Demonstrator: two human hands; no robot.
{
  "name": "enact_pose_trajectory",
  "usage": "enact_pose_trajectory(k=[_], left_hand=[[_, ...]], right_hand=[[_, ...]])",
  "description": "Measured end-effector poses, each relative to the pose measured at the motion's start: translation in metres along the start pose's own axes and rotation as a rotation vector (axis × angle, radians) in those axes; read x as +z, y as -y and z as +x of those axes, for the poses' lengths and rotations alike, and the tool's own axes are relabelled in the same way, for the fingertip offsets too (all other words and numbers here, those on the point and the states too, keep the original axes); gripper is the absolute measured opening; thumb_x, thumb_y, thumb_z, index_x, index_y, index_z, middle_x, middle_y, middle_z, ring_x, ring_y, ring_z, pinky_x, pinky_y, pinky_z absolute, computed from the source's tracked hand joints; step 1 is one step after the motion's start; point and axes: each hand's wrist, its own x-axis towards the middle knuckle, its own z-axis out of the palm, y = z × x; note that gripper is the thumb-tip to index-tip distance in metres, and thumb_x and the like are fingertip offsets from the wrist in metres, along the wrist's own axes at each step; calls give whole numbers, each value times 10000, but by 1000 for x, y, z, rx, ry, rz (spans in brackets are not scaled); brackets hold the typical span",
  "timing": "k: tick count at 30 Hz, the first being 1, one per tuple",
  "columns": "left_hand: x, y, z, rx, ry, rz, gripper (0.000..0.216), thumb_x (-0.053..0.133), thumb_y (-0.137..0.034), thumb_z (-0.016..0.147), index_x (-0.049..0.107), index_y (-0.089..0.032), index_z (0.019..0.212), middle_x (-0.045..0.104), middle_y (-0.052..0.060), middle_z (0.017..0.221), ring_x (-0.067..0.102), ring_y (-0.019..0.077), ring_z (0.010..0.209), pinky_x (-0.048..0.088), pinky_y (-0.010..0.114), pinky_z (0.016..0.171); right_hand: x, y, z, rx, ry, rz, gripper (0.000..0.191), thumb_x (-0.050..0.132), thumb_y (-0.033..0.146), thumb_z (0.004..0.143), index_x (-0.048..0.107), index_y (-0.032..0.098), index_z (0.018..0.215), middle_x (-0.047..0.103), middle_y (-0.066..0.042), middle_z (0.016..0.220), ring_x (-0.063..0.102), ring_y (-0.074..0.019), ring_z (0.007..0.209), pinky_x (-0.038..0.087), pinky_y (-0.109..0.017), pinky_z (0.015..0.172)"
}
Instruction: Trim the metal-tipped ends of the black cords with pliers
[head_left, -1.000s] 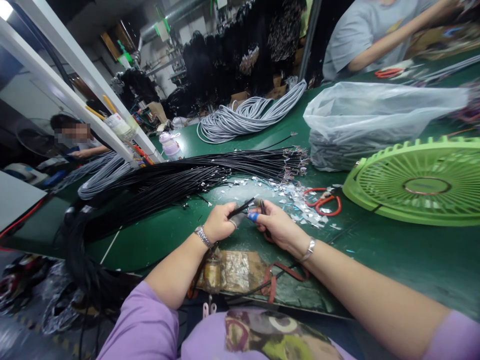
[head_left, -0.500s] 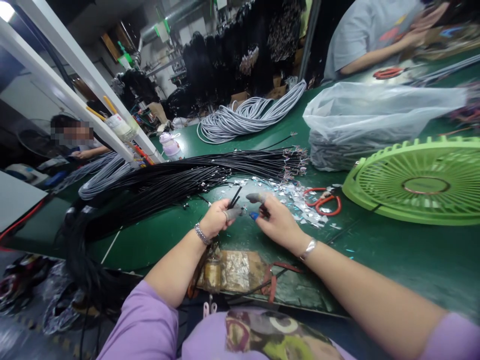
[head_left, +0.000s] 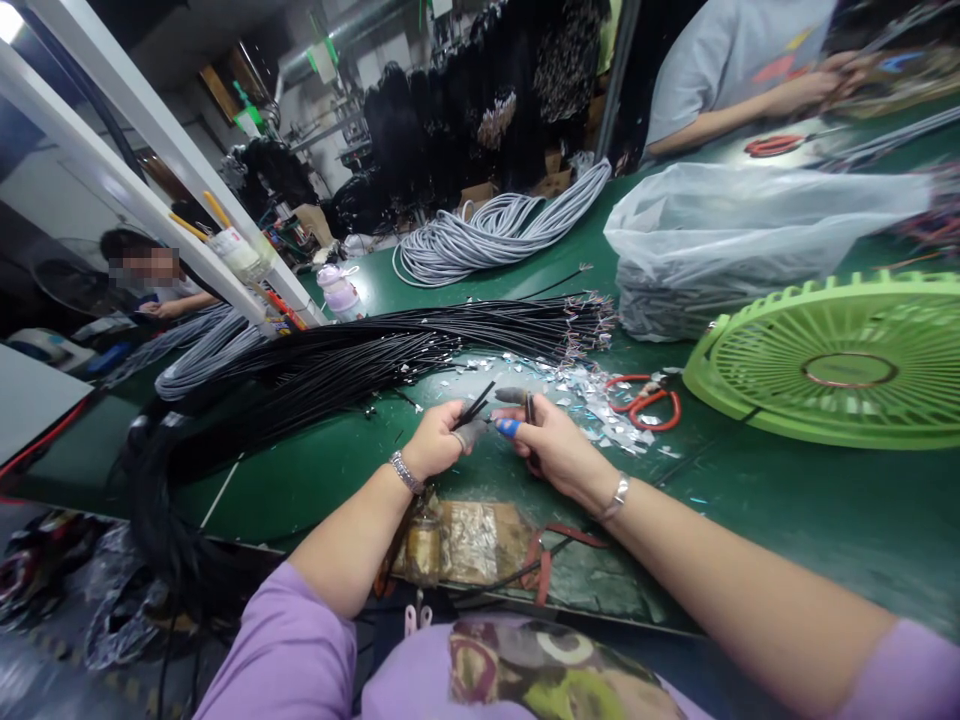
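Observation:
My left hand (head_left: 439, 440) is closed around several black cables, whose dark ends (head_left: 478, 402) stick up past the thumb. A grey cover wraps one of its fingers. Facing it, my right hand (head_left: 555, 437) has its fingers bent and its blue-wrapped thumb near a grey-covered forefinger, close to the cable tips. Something dark shows between its fingers, too small to name. Just beyond both hands lies a long bundle of black cables (head_left: 360, 345), with stripped coloured wire ends at its right tip. White and blue scraps (head_left: 600, 415) are strewn beside the hands.
Red-handled scissors (head_left: 646, 402) lie right of the scraps, beside a green fan (head_left: 817, 365). Behind are a plastic bag (head_left: 735, 240), a coil of grey cable (head_left: 480, 240) and a purple bottle (head_left: 339, 292). A taped block (head_left: 472, 540) sits at the near edge. Two people work across the table.
My right hand has closed up, its thumb rising toward the forefinger and nearer the cable tips. The cable ends in my left hand have tilted slightly right.

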Motion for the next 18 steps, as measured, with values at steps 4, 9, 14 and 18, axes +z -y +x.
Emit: enact_pose_trajectory(k=[4,9,14,18], left_hand=[[0,0,-1,121,-10,125,312,621,-465,740,549,-161,722,479,-53,503,411,71,452,343,206,470],[1,3,-2,208,-48,307,237,572,-380,791,556,-162,702,516,-23,560,438,100,551,354,220,531],[1,7,0,210,-131,340,145,584,-297,764,566,-163,714,563,-8,630,452,114,599,364,231,567],[-1,5,1,187,-154,258,151,603,-318,740,573,-172,718,542,-15,612,455,113,584,375,232,569]], right_hand=[[3,0,-2,90,-6,69,439,740,355,564,496,222,903,478,77,625,350,-58,431,198,-194,364],[4,0,1,89,-44,90,383,720,289,533,480,223,825,500,74,636,350,-53,435,213,-199,378],[6,-1,-1,154,-10,54,358,671,247,515,473,227,812,547,62,689,352,-52,429,198,-200,376],[6,-1,-3,100,27,10,332,626,198,496,492,217,799,548,57,658,391,-67,473,253,-199,402]])
